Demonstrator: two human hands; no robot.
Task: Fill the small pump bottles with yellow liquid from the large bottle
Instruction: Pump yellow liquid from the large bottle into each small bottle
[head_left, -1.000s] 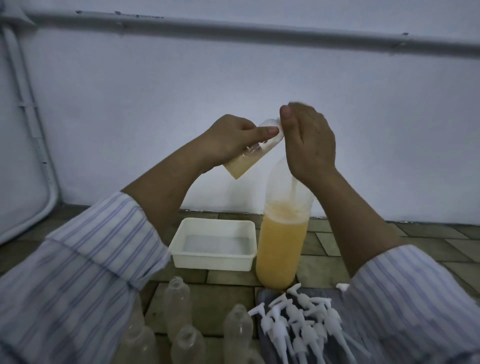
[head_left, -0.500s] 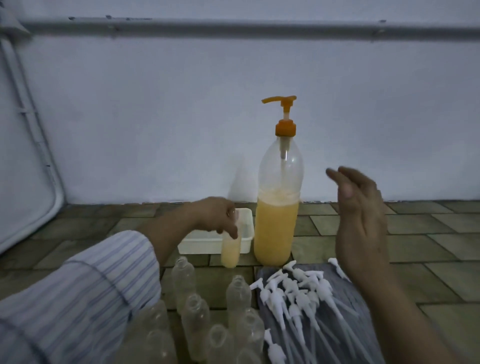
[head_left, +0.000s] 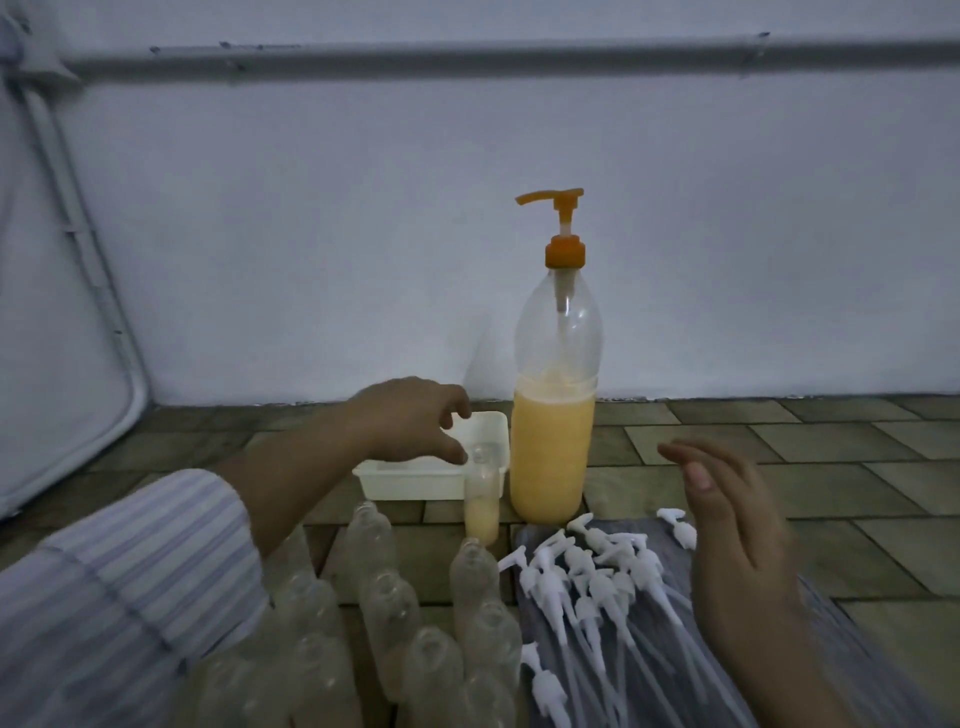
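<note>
Tiled floor (head_left: 779, 441): large bottle (head_left: 551, 457) upright; part-filled small bottle (head_left: 481, 506) uncapped beside it. Left hand (head_left: 415, 421) loose above it, right hand (head_left: 727, 514) spread, both empty. Risk: a knock would spill it.

Big bottle (head_left: 553, 441) stands at 12, tub (head_left: 415, 480) just beside it at 11, part-filled small bottle (head_left: 482, 506) touching the tub's near corner. Empty bottles (head_left: 395, 613) crowd 7 to 6, pump heads (head_left: 597, 587) litter the cloth (head_left: 670, 623) at 5. Bare tile floor (head_left: 810, 447) from 1 to 3 gives open passage; also at 10.
</note>
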